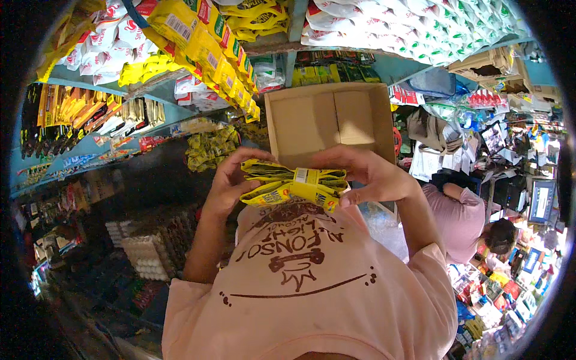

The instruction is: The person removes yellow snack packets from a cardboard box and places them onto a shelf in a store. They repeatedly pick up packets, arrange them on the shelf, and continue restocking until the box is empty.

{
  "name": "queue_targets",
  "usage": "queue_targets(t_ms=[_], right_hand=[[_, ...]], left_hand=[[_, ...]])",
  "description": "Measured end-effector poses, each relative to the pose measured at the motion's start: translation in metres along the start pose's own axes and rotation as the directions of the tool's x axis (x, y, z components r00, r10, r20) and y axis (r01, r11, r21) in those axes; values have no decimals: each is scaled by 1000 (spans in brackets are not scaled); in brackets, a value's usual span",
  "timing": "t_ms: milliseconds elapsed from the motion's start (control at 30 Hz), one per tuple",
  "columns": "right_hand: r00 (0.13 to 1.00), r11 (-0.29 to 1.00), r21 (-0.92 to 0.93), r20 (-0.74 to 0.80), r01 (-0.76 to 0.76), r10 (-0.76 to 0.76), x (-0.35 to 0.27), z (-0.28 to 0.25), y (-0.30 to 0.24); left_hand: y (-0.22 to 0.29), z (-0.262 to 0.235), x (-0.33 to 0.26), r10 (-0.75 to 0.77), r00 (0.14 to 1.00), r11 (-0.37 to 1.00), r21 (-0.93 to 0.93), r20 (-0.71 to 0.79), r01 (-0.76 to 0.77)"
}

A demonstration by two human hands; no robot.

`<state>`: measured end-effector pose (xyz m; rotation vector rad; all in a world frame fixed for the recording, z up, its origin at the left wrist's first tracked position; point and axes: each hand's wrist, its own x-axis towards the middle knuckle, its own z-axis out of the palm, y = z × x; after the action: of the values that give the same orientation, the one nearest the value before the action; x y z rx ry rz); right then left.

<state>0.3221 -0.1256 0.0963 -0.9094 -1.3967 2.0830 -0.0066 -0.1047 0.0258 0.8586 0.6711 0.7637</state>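
Head view shows the left hand and the right hand; their grip holds both ends of a folded bundle of yellow packets. This bundle is before the pink shirt, near the cardboard box.

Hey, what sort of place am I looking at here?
Probably a small, crowded shop or its stock area: strips of yellow sachets hang overhead, white packets sit in packed rows, and an open cardboard box stands ahead.
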Motion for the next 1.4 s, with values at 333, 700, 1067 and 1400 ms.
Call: queue_targets(t_ms=[333,700,1067,1400], right_hand=[[939,952,127,-242,279,-243,-10,8,15],[983,705,-696,-181,-138,14,-4,1,-6],[965,756,-640,90,-134,247,23,-27,-8],[989,672,-740,99,1,107,26,-20,-3]], left_hand=[[4,2,0,38,999,999,2,-29,-38],[8,-6,3,-129,988,982,150,80,116],[8,-2,-4,-183,975,980,97,128,171],[11,-10,-6,-312,912,946,175,266,273]])
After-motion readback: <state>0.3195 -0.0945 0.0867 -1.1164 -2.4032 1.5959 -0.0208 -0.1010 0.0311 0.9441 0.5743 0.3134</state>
